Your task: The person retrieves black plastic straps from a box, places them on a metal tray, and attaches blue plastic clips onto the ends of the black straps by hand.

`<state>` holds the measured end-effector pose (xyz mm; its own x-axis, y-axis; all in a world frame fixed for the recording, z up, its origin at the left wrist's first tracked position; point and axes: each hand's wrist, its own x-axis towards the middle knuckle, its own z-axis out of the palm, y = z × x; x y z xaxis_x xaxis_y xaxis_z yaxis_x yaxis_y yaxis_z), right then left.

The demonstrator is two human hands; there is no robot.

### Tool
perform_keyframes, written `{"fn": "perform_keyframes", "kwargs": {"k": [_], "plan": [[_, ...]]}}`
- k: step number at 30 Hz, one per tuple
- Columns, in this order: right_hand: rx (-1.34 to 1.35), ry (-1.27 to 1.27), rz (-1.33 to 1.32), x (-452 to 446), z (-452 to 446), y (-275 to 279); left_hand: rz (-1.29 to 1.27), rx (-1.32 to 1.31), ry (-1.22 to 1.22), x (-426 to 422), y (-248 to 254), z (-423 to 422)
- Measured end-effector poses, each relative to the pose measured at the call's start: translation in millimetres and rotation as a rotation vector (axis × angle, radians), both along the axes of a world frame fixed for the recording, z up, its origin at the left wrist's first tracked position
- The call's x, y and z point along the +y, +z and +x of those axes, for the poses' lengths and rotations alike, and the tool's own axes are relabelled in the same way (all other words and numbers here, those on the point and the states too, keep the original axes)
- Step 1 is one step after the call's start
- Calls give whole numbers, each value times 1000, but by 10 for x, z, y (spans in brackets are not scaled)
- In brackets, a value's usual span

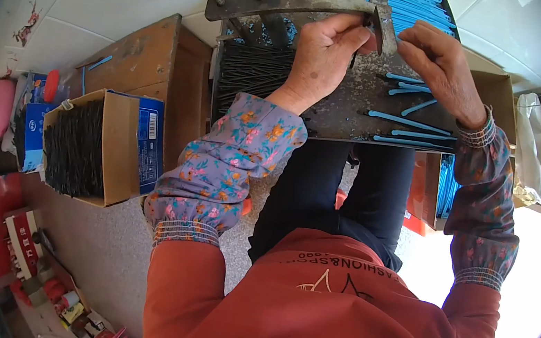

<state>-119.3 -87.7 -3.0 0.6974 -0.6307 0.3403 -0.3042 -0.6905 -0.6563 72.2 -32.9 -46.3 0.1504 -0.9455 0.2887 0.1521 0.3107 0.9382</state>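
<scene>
Below the lever's [295, 1] right end, the left hand's [325, 62] fingers bend close together, tips partly hidden; whether they pinch anything I cannot tell. Right of the lever, the right hand's [443, 65] fingers curl in, their grip likewise unclear. Loose blue strips [407, 121] lie on the worktop [334, 119], bodyward of the lever and the right fingers, mostly pointing left-right, nearer the right hand. Black strips [253, 72] lie below the lever's left half. Bodyward of everything, the shirt [359, 322] reads "FASHION&SPOR".
</scene>
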Motion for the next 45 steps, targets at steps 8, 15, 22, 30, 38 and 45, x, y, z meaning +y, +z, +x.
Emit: {"fn": "perform_keyframes", "kwargs": {"k": [8,15,22,30,38,45], "plan": [[-92,-3,155,-43,71,13,-57,-117,-18,-25,15,60],[9,112,-84,-229,56,0,-26,-139,-32,13,8,91],[233,31,-447,-185,-535,-325,-289,-1048,28,490,324,687],[310,148,-148,407,-457,-227,-251,-1532,75,659,133,978],[291,141,-227,469,-413,-88,-296,-1385,137,503,-40,981],[191,145,-439,757,318,-190,47,-982,144,617,135,972]]}}
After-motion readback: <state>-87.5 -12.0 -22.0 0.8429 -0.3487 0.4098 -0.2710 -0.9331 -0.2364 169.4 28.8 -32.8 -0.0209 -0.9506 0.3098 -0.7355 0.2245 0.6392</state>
